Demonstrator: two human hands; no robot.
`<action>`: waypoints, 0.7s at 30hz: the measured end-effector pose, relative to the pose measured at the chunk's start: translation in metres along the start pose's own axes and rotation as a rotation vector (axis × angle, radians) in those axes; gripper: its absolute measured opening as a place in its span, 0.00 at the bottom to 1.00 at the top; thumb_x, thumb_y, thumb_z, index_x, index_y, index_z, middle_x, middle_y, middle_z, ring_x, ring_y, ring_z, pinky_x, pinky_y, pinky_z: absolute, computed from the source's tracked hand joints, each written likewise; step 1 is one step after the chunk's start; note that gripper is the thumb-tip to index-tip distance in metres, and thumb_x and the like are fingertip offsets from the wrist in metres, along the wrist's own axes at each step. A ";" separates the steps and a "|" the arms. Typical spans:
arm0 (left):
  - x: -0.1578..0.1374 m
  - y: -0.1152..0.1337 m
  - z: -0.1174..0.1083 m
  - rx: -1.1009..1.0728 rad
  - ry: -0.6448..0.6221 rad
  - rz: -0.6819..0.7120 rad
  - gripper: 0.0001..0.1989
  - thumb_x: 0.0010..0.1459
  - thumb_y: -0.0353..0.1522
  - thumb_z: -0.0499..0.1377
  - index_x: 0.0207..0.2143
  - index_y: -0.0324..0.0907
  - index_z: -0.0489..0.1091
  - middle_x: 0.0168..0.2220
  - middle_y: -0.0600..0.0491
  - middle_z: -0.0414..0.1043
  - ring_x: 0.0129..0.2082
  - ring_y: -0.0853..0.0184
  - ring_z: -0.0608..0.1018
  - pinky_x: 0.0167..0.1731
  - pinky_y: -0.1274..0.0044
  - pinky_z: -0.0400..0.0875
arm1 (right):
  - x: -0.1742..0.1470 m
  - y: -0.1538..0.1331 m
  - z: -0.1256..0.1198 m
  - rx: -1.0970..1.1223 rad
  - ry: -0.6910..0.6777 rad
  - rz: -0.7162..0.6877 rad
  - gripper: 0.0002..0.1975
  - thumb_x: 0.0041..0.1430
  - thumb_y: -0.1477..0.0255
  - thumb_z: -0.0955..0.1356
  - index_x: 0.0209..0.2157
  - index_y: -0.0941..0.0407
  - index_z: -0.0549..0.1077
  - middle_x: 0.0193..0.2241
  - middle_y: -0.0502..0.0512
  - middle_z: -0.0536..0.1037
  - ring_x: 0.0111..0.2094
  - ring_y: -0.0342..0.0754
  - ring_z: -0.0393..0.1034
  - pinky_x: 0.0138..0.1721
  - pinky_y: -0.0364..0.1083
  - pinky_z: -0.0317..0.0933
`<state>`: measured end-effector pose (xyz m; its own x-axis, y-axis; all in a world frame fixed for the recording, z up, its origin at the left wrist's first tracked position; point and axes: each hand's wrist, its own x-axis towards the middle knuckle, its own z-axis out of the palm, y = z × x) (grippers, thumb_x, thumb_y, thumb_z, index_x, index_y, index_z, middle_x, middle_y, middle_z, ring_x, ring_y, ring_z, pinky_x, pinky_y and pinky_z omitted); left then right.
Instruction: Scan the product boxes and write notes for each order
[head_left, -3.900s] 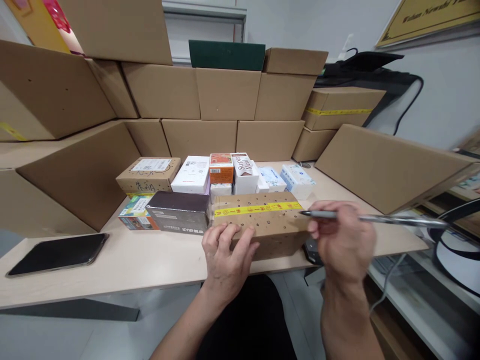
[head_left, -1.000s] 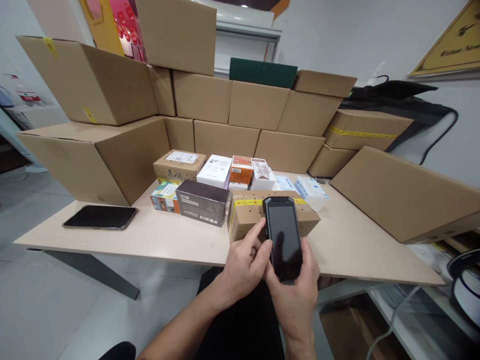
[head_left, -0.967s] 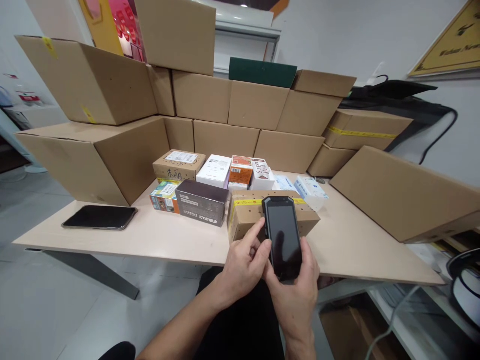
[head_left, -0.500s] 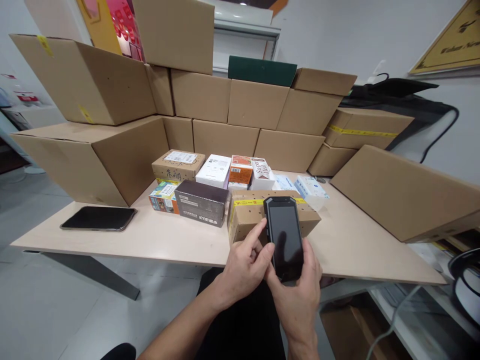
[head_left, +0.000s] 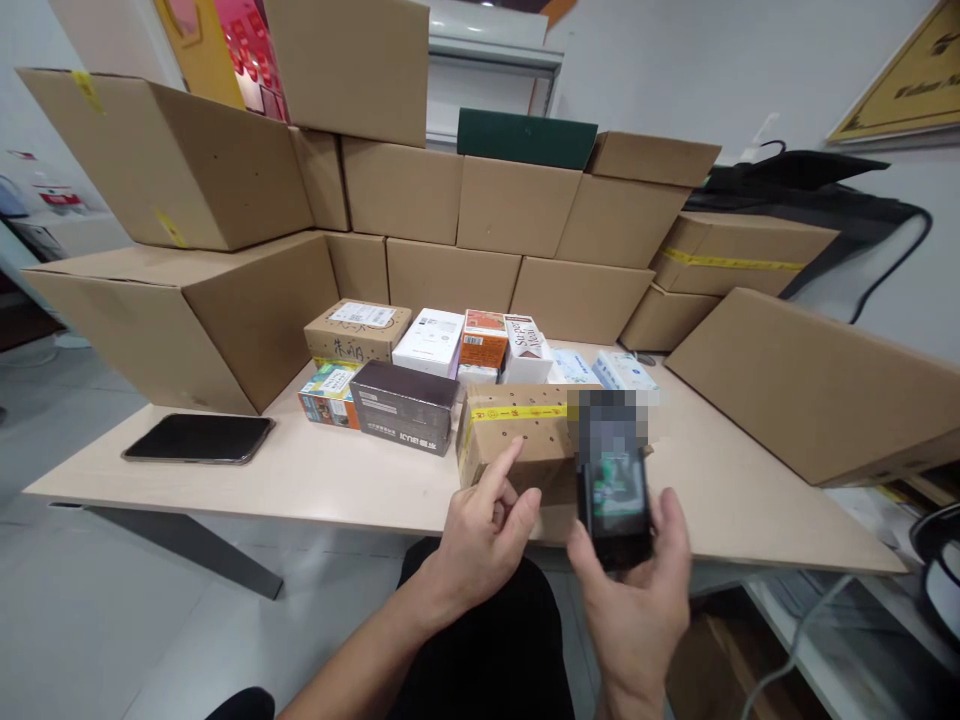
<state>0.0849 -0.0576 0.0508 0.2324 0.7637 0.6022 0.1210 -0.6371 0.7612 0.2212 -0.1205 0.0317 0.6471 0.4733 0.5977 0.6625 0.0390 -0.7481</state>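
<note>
My right hand [head_left: 634, 605] grips a black rugged smartphone [head_left: 616, 510] by its lower sides. Its screen is lit, with a blurred greenish picture, and its upper part is pixelated. My left hand [head_left: 484, 525] is apart from the phone and holds nothing; its index finger points forward and the thumb stands away. Just beyond that finger is a cardboard box [head_left: 510, 430] with yellow tape and small printed dots, near the table's front edge. The phone hides the box's right part.
On the table [head_left: 300, 490] lie a second phone [head_left: 199, 438], a dark box [head_left: 405, 405], a labelled cardboard box [head_left: 356, 330], a white box [head_left: 427, 340] and an orange box [head_left: 484, 338]. Large cartons [head_left: 454, 275] wall the back; another carton [head_left: 810, 390] stands right.
My right hand has moved right with the phone, away from my left hand, which no longer touches it. The phone's dark screen has lit up.
</note>
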 end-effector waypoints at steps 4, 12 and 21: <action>-0.003 -0.003 -0.009 0.114 0.160 0.178 0.24 0.64 0.27 0.56 0.62 0.41 0.62 0.21 0.63 0.59 0.17 0.78 0.60 0.19 0.83 0.59 | 0.029 0.018 -0.019 -0.216 0.171 0.128 0.50 0.46 0.56 0.75 0.67 0.58 0.58 0.60 0.71 0.68 0.59 0.71 0.65 0.57 0.67 0.59; 0.000 -0.018 -0.029 0.245 0.381 0.304 0.21 0.61 0.23 0.57 0.56 0.43 0.68 0.28 0.57 0.64 0.26 0.73 0.67 0.25 0.81 0.65 | 0.084 0.106 -0.029 -0.527 -0.054 0.048 0.49 0.48 0.51 0.67 0.64 0.70 0.60 0.53 0.79 0.72 0.53 0.76 0.67 0.56 0.69 0.54; 0.003 -0.032 -0.025 0.347 0.238 0.250 0.23 0.63 0.27 0.58 0.60 0.45 0.66 0.41 0.49 0.61 0.37 0.67 0.70 0.35 0.75 0.72 | 0.090 0.136 -0.012 -0.634 -0.306 0.116 0.45 0.53 0.49 0.65 0.63 0.66 0.62 0.48 0.78 0.74 0.51 0.70 0.68 0.54 0.62 0.56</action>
